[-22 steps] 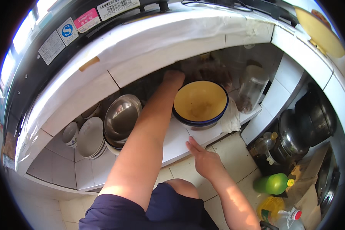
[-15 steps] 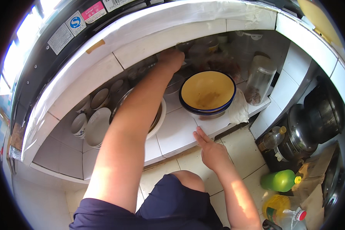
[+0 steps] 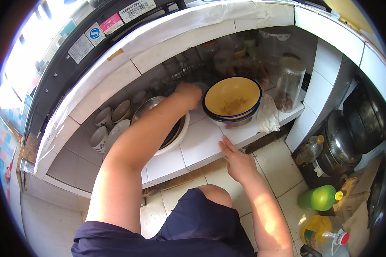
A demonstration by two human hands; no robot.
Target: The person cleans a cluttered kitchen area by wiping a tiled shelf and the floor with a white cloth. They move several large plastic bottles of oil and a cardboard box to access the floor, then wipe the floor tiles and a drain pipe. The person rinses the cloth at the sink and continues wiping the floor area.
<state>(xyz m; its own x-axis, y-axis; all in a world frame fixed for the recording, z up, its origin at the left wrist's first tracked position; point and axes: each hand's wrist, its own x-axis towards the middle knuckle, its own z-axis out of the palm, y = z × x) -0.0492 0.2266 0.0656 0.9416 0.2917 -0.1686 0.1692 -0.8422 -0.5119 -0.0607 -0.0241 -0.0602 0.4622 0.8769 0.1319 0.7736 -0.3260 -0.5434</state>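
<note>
Left hand [image 3: 188,97], left of the yellow bowls [image 3: 232,97], hides its grip, I cannot tell; right hand [image 3: 239,162], near, hangs loose; bowls nest, probably saving room.

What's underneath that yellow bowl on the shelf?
Under the yellow bowl, a second dark blue rim shows, then a shiny side above the white shelf. The inside of anything stacked below is covered.
</note>
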